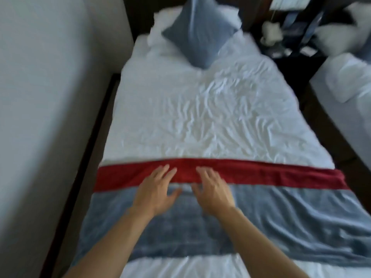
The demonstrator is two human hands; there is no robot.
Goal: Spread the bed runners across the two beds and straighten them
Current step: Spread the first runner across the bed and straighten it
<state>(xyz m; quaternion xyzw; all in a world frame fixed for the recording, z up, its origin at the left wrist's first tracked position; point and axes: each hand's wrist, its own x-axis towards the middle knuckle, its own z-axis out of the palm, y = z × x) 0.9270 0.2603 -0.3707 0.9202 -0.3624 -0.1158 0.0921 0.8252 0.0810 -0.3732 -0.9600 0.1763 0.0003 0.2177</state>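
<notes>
the near bed [200, 121], filling the view from 12 to 6 o'clock, already carries its bed runner [281, 213], a grey band with a red strip [261, 173], laid fully across the foot end at 6 o'clock, while the second bed [345, 93] at 2 o'clock shows only white linen, so we judge roughly half the job is left. on this runner, folds bunch toward 4 o'clock and want straightening. our left hand [156, 191] and right hand [212, 191] lie side by side, fingers spread flat, gripping nothing, at the red-grey seam.

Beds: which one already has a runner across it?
The near bed, under both hands; a red-and-grey runner spans it. The right bed shows only white.
</notes>
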